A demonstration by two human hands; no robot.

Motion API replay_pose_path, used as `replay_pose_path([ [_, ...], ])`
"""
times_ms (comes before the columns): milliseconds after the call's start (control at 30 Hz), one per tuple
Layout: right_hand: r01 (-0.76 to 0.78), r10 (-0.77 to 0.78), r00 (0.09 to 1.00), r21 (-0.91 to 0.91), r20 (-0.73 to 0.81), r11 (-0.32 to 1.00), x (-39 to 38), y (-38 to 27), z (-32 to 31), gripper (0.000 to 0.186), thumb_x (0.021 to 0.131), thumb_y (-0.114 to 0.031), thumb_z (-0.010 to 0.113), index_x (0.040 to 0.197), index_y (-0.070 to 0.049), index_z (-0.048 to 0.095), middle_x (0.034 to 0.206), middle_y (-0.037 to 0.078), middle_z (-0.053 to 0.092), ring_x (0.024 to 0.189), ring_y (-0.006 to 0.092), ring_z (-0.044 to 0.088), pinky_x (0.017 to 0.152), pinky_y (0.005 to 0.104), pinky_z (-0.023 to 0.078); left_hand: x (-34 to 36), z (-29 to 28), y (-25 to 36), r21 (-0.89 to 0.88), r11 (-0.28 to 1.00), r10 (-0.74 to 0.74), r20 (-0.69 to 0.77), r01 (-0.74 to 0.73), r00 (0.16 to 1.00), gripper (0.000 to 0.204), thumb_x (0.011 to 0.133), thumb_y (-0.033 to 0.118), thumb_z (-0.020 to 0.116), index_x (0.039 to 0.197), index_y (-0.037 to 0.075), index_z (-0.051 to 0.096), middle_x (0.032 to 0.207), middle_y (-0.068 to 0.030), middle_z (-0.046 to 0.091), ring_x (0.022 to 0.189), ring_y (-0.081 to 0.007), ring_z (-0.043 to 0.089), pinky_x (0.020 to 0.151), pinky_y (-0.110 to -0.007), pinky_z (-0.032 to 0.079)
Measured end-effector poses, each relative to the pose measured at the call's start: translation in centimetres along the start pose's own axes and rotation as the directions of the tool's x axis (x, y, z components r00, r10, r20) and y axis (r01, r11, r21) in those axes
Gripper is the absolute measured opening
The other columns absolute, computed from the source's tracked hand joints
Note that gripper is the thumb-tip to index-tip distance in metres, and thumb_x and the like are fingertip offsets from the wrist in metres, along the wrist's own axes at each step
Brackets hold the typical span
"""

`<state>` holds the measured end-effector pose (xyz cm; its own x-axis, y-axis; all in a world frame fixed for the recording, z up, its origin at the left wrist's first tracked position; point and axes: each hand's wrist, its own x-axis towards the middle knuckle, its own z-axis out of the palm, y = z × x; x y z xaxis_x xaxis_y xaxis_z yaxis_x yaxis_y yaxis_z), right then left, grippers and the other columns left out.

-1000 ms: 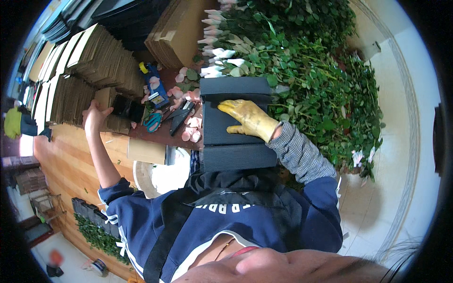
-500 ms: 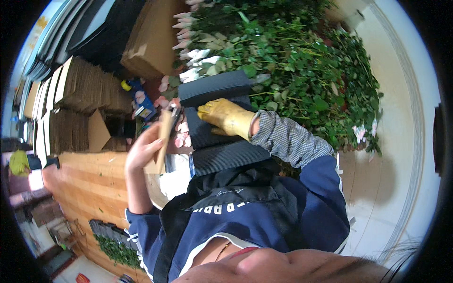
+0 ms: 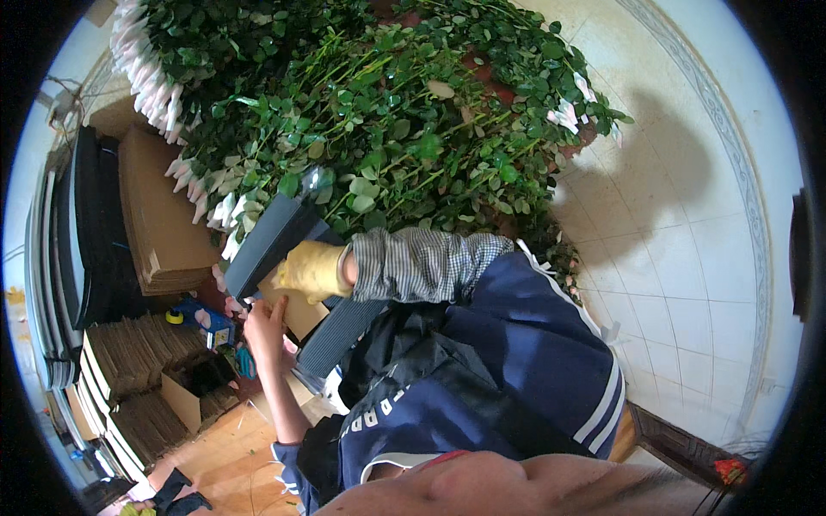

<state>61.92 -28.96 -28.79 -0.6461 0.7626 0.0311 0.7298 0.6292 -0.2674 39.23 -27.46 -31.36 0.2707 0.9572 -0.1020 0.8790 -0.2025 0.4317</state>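
A black ribbed sheet (image 3: pixel 274 241), bent into panels, lies before me next to the flower stems. On its middle lies a flat piece of brown cardboard (image 3: pixel 297 311). My left hand (image 3: pixel 265 331), bare, grips the near left edge of this piece, one finger stretched over its face. My right hand (image 3: pixel 314 270), in a yellow rubber glove under a checked sleeve cover, is at the cardboard's far side. Its gloved fingers look bent against the cardboard, their tips partly hidden. Beyond the sheet spreads a big heap of leafy roses (image 3: pixel 387 138), their heads wrapped in pale sleeves (image 3: pixel 142 64).
To the left stand stacks of folded cardboard (image 3: pixel 142 353), a larger brown cardboard stack (image 3: pixel 168 206) and upright black sheets (image 3: pixel 101 224). A blue box (image 3: pixel 219 331) with a yellow-ended thing sits among loose pink petals. A tiled wall (image 3: pixel 662 258) rises at right.
The left hand has brought the cardboard from beside the black sheet onto it. My gloved hand has gone from the bare sheet to the cardboard. The whole view has turned.
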Motion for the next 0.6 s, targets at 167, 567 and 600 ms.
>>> replay_pose_path([
  [167, -0.148, 0.141, 0.979, 0.044, 0.145, 0.988, 0.4, 0.2, 0.3, 0.038, 0.078, -0.027, 0.075, 0.109, -0.007, 0.067, 0.109, 0.013, 0.071, 0.098, 0.0304, 0.07, 0.078, 0.0414, 0.057, -2.4, -5.1, 7.6, -0.102, 0.949, 0.315, 0.268, -0.298, 0.911, 0.058, 0.071, 0.048, 0.085, 0.1, 0.0, 0.069, 0.088, -0.019, 0.074, 0.079, -0.0317, 0.074, 0.071, -0.038, 0.057],
  [567, -0.712, 0.73, 0.651, 0.168, -0.208, 0.682, -22.0, 12.6, 2.3, 0.038, 0.086, -0.027, 0.072, 0.119, -0.011, 0.066, 0.122, 0.011, 0.066, 0.118, 0.028, 0.059, 0.109, 0.0456, 0.043, -4.2, -3.2, 10.6, 0.368, 0.824, 0.304, 0.355, -0.431, 0.884, 0.049, 0.072, 0.04, 0.082, 0.109, 0.01, 0.068, 0.088, -0.0148, 0.074, 0.08, -0.0317, 0.072, 0.07, -0.041, 0.057],
  [600, -0.716, 0.696, 0.628, 0.092, -0.348, 0.692, -22.6, 12.0, 4.7, 0.036, 0.086, -0.027, 0.071, 0.119, -0.011, 0.067, 0.121, 0.01, 0.067, 0.119, 0.0279, 0.059, 0.111, 0.0463, 0.04, -4.5, -3.5, 11.0, 0.371, 0.826, 0.3, 0.348, -0.424, 0.888, 0.047, 0.071, 0.04, 0.082, 0.106, 0.01, 0.069, 0.091, -0.0135, 0.074, 0.082, -0.0317, 0.073, 0.071, -0.042, 0.057],
])
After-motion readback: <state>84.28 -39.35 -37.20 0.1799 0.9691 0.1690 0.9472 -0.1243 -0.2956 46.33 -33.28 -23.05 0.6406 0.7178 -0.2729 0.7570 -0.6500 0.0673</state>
